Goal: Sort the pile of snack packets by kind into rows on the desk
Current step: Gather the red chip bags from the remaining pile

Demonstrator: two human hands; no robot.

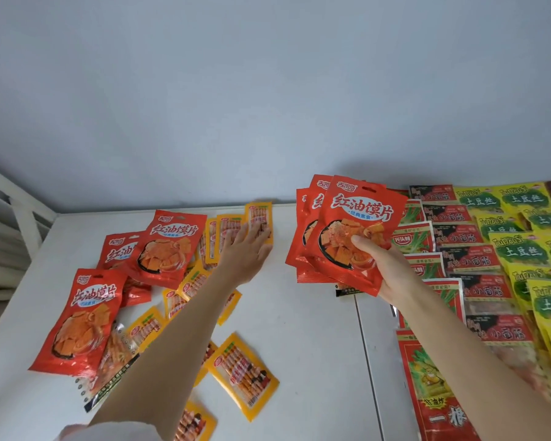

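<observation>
My right hand grips a large red packet by its lower edge, held upright just above a stack of the same red packets at the middle of the white desk. My left hand reaches out flat, fingers straight, over small orange-yellow packets at the back of the desk. To the left lies a loose pile: three more red packets and several orange-yellow packets.
On the right the desk holds sorted rows: red-and-green packets, dark red-black packets, yellow-green packets, and a long red packet at the front. A grey wall stands behind. White rails are at far left.
</observation>
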